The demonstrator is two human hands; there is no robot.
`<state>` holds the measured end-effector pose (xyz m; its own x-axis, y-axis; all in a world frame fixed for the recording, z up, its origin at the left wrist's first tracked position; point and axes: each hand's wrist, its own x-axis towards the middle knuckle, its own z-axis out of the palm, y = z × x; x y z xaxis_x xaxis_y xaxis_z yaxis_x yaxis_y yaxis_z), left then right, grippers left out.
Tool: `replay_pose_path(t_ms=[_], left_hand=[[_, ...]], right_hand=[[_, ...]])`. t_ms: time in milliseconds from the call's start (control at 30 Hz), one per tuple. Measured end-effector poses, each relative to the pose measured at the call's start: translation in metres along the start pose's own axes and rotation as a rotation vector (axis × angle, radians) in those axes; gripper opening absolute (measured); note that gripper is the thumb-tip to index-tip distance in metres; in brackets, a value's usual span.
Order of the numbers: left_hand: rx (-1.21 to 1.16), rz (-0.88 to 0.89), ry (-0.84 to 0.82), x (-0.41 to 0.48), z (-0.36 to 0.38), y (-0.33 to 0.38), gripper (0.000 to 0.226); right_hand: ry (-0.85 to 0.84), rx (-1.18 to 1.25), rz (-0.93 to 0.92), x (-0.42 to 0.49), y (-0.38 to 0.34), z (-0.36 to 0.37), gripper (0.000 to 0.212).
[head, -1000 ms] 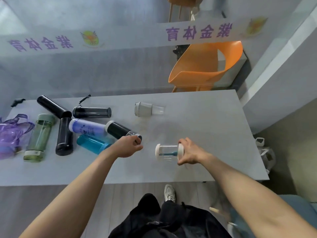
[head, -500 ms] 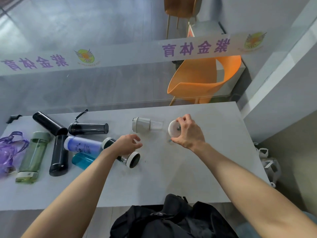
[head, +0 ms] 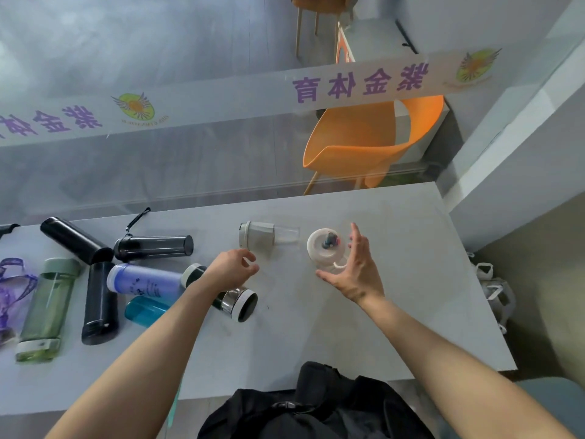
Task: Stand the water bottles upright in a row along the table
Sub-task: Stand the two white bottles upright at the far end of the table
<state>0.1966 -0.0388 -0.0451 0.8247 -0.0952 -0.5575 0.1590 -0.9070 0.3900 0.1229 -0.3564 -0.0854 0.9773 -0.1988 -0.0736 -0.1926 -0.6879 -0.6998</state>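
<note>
Toward two o'clock on the grey table (head: 395, 312), one clear bottle with a white lid (head: 326, 247) stands upright. The right hand (head: 354, 270) hovers just beside it, fingers spread wide, holding nothing. At its nine o'clock a grey-capped bottle (head: 262, 237) lies on its side; the left hand (head: 232, 269), fingers loosely curled and apparently empty, hangs near it. More bottles lie jumbled at far left. The next move looks like grasping the grey-capped bottle and tipping it upright beside the first.

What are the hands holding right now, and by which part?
Nothing. The right hand is open beside the upright clear bottle; the left hand hovers empty over the table.
</note>
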Motion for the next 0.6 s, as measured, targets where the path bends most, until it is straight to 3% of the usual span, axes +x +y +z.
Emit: replay_pose_path(t_ms=[167, 300, 433, 600], left_hand=[[0.142, -0.005, 0.249, 0.007, 0.001, 0.008, 0.036], [0.227, 0.108, 0.352, 0.021, -0.005, 0.015, 0.07], [0.36, 0.149, 0.258, 0.046, -0.019, 0.02, 0.103], [0.425, 0.126, 0.072, 0.084, -0.021, 0.02, 0.116]], right_hand=[[-0.038, 0.164, 0.287, -0.022, 0.01, 0.019, 0.13], [0.122, 0.213, 0.292, -0.017, -0.006, 0.031, 0.118], [0.22, 0.195, 0.229, -0.016, -0.022, 0.032, 0.113], [0.216, 0.087, 0.196, -0.014, -0.03, 0.027, 0.099]])
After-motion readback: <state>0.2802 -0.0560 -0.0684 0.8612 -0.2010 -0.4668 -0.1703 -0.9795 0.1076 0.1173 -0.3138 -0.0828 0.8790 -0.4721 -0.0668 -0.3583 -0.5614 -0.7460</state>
